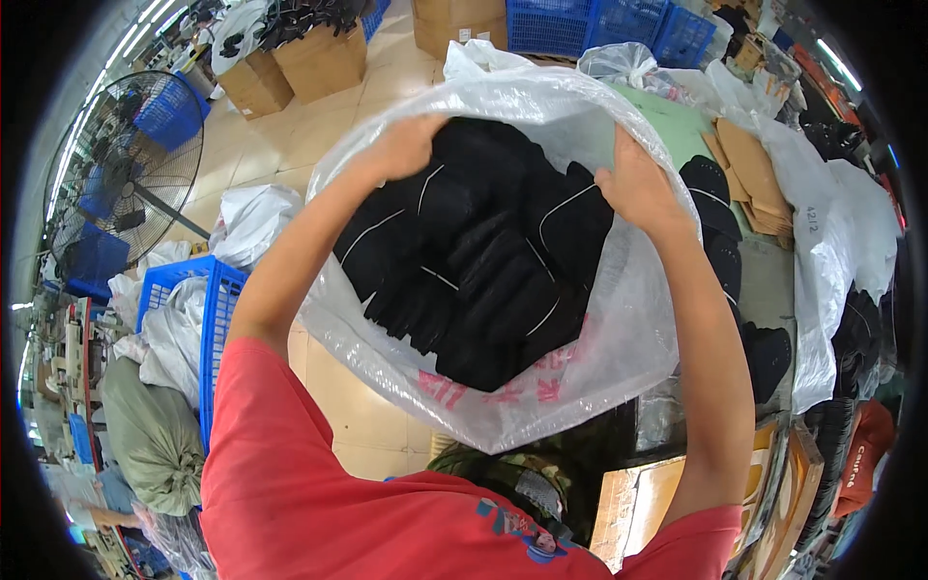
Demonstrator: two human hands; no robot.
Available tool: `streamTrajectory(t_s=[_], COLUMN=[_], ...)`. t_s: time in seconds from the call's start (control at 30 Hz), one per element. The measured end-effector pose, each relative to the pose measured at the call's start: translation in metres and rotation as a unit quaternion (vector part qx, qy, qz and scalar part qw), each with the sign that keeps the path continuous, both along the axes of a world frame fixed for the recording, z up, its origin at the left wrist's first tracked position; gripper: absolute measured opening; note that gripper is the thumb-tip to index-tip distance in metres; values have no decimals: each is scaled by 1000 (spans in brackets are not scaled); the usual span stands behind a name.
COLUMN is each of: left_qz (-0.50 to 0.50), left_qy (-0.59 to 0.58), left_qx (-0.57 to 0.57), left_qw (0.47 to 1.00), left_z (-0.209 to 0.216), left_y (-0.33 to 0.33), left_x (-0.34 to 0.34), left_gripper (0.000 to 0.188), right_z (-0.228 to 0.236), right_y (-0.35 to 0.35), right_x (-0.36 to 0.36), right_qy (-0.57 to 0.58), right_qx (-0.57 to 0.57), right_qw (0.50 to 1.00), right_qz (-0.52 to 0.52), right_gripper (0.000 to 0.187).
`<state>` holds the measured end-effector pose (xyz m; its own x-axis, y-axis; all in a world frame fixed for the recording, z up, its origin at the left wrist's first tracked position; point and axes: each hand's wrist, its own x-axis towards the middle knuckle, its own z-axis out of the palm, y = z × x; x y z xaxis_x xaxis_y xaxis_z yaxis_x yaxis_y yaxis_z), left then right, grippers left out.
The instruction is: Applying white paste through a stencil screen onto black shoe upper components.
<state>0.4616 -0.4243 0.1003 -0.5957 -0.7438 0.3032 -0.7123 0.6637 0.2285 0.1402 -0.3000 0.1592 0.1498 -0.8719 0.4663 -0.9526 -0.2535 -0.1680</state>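
A large translucent white plastic bag [628, 290] with red printing stands open-mouthed in front of me. Inside lies a pile of black fabric pieces [493, 242] in stacked layers, several with thin white edge lines. My left hand [411, 147], slightly blurred, is closed in a fist just inside the bag's far left rim, by the black pieces. What it grips, if anything, is hidden. Inside the right wall of the bag is my right hand [640, 184], its thumb apart from the stretched fingers. That thumb is close to the edge of the pile.
A green-topped table [667, 121] at right bears brown cardboard sheets [754, 179], more black pieces [720, 232] and plastic wrap [817, 251]. Left stand a blue crate [208, 338], a tied green sack [150, 435] and a large fan [126, 184]. Cardboard boxes [319, 68] sit farther off.
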Motion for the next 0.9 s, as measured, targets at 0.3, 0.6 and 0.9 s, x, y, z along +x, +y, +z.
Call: streamTrajectory(t_s=[0.3, 0.6, 0.9], left_qz=[82, 53, 59], left_qy=[33, 47, -22], left_qx=[41, 278, 310], left_qw=[995, 958, 949], left_z=[-24, -3, -13], left_y=[-39, -96, -134], left_x=[-14, -3, -31], left_gripper=[46, 52, 69], right_z=[-15, -71, -121], right_y=[-13, -74, -77], right_x=[31, 90, 116], right_qy=[-118, -73, -72], right_qx=[185, 181, 182], right_qw=[974, 980, 979], right_qz=[58, 42, 56], right_gripper=[60, 93, 68])
